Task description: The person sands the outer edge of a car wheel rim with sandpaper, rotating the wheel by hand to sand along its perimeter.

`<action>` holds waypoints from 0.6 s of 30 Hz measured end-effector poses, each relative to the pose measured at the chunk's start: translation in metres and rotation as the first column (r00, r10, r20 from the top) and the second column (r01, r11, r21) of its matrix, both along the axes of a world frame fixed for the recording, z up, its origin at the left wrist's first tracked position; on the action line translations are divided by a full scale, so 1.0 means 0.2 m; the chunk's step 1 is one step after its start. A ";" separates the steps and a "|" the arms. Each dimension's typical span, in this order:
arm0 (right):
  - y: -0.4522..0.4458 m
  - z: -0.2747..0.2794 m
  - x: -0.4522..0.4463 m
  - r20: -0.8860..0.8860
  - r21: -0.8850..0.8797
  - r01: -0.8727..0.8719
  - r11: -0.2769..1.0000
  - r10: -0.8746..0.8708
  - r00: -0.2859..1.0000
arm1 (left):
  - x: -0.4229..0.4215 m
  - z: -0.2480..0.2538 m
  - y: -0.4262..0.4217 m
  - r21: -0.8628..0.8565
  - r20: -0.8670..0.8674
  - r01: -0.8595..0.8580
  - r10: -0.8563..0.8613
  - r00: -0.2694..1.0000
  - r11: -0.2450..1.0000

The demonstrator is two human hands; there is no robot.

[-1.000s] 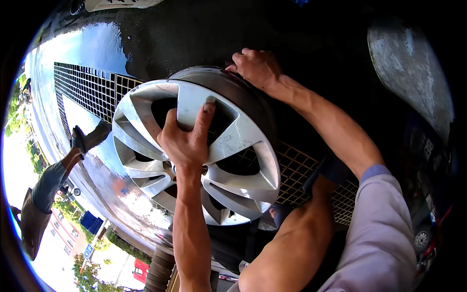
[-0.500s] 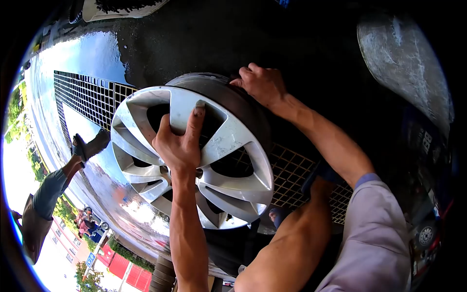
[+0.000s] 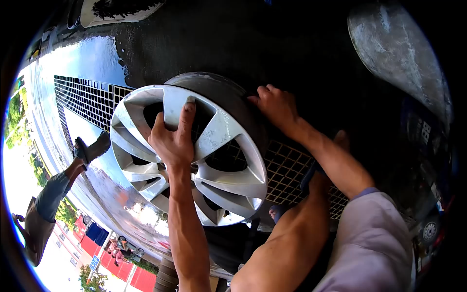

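A silver alloy wheel rim (image 3: 226, 131), bare of any tyre, stands tilted before me over a floor grating. My left hand (image 3: 171, 141) is closed round one of its spokes, the thumb lying along the front face and the fingers reaching into the openings. Close by the back edge of the rim's barrel is my right hand (image 3: 278, 107), its fingers curled and the thumb side toward the metal. Whether it touches the barrel or pinches something small is too dark to make out.
Metal grating (image 3: 287, 170) runs beneath the rim and out to the left (image 3: 92, 97). Wet, shiny ground (image 3: 92, 58) lies beyond. A person's sandalled foot (image 3: 92, 146) is at the left. A pale basin (image 3: 116, 17) holds something black and shaggy. A scuffed grey panel (image 3: 394, 53) stands upper right.
My right hand has shifted right and down along the back edge of the rim. The rim has moved slightly left, with my left hand still gripping the spoke.
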State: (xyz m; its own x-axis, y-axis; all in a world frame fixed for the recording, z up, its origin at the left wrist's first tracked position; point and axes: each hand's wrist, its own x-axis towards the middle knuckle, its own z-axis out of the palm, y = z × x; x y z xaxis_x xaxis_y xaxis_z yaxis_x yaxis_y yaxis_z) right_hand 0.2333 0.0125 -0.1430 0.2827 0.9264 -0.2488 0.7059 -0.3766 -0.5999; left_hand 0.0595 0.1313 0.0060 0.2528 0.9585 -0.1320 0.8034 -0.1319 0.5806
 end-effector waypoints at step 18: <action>0.11 0.00 -0.09 -0.078 -0.006 0.280 0.960 -0.280 0.957 | -0.01 -0.04 0.03 0.067 -0.023 0.047 -0.045 0.999 0.997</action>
State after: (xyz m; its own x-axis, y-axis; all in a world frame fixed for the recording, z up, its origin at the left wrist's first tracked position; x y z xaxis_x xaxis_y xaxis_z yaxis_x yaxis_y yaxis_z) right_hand 0.2143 0.0351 -0.1430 0.5111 0.8140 -0.2758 0.5243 -0.5496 -0.6504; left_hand 0.0576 0.1374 -0.0022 0.2948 0.9528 -0.0731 0.8080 -0.2077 0.5514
